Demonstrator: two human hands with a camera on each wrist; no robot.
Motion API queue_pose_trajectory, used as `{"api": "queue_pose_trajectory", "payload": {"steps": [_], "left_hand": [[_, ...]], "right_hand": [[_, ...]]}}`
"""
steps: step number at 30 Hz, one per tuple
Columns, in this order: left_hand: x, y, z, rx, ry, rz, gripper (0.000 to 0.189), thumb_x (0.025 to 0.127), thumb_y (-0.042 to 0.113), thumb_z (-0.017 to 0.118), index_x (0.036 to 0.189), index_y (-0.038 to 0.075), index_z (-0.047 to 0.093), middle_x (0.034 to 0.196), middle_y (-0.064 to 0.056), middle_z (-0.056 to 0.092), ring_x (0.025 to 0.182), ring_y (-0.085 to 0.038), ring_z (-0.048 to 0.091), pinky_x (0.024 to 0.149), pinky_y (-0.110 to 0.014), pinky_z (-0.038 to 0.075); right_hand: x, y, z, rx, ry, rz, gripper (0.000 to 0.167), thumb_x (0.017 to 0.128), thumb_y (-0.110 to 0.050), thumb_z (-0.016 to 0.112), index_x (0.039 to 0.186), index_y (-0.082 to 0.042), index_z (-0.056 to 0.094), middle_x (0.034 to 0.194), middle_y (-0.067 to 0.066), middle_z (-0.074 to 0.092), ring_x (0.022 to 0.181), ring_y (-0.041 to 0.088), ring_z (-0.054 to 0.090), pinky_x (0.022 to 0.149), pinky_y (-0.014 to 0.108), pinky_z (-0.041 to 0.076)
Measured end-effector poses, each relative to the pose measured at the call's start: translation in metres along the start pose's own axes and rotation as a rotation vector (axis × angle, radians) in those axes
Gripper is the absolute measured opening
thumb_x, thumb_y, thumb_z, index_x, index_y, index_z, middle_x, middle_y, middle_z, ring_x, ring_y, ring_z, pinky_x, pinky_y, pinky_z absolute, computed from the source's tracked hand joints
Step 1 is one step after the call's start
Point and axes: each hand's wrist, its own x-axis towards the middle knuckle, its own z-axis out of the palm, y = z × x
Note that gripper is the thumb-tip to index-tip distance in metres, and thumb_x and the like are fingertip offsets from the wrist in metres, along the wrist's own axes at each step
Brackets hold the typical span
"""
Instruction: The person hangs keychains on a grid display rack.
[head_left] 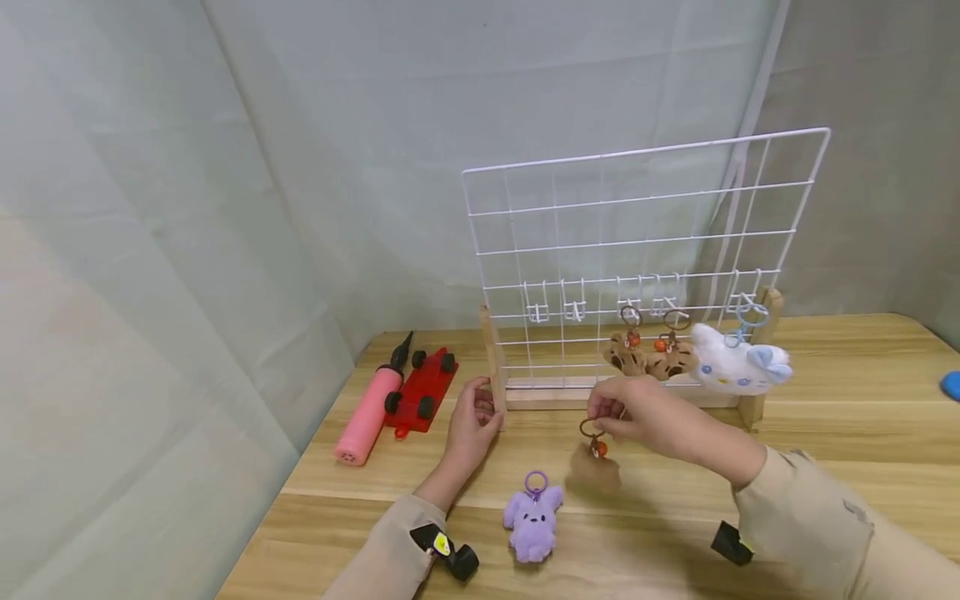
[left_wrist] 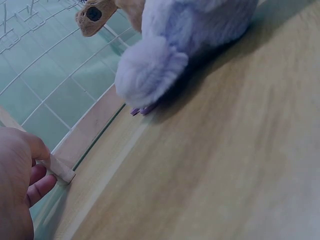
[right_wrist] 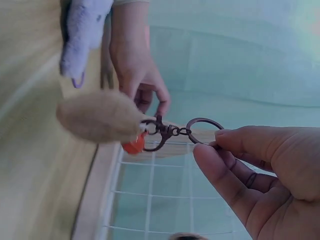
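My right hand pinches the dark metal ring of a plush keychain between thumb and forefinger. From it hang a clasp, an orange bead and a brown plush, in front of a white wire grid rack. At the rack's left end, my left hand holds the wooden upright low down, thumb in front. A purple plush keychain lies on the table between my forearms. Two brown plush keychains and a white plush with a blue bow hang from the rack's right side.
Two white hooks on the grid's left carry nothing. Left of the rack lie a pink hand pump and a red toy car part with black wheels. A blue object sits at the right edge. Pale curtains stand behind.
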Motion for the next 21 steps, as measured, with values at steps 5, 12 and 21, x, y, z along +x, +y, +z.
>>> {"api": "queue_pose_trajectory", "payload": {"steps": [5,12,21], "left_hand": [[0.0,-0.001,0.0,0.001,0.001,-0.006,0.053,0.08,-0.01,0.067,0.127,0.0,0.044,0.104,-0.02,0.059,0.089,-0.027,0.06,0.071,-0.02,0.054],[0.0,-0.003,0.001,0.003,0.006,-0.009,0.052,0.081,-0.01,0.067,0.127,0.001,0.044,0.104,-0.02,0.059,0.09,-0.026,0.06,0.071,-0.019,0.053],[0.001,-0.004,0.001,-0.001,0.008,0.016,0.052,0.08,-0.011,0.066,0.126,0.0,0.044,0.103,-0.021,0.059,0.089,-0.028,0.06,0.07,-0.021,0.054]], "right_hand": [[0.008,-0.007,-0.014,-0.023,0.011,-0.022,0.01,0.085,-0.001,0.067,0.085,-0.01,0.064,0.079,-0.004,0.067,0.072,0.002,0.06,0.063,0.018,0.052],[0.017,-0.014,-0.033,-0.057,0.025,-0.011,0.007,0.085,-0.003,0.069,0.086,-0.009,0.066,0.08,-0.003,0.068,0.072,0.003,0.062,0.062,0.019,0.052],[0.027,-0.017,-0.055,-0.055,0.039,0.04,0.005,0.087,-0.003,0.066,0.089,-0.006,0.067,0.08,-0.001,0.069,0.07,0.006,0.061,0.061,0.02,0.052]]}}
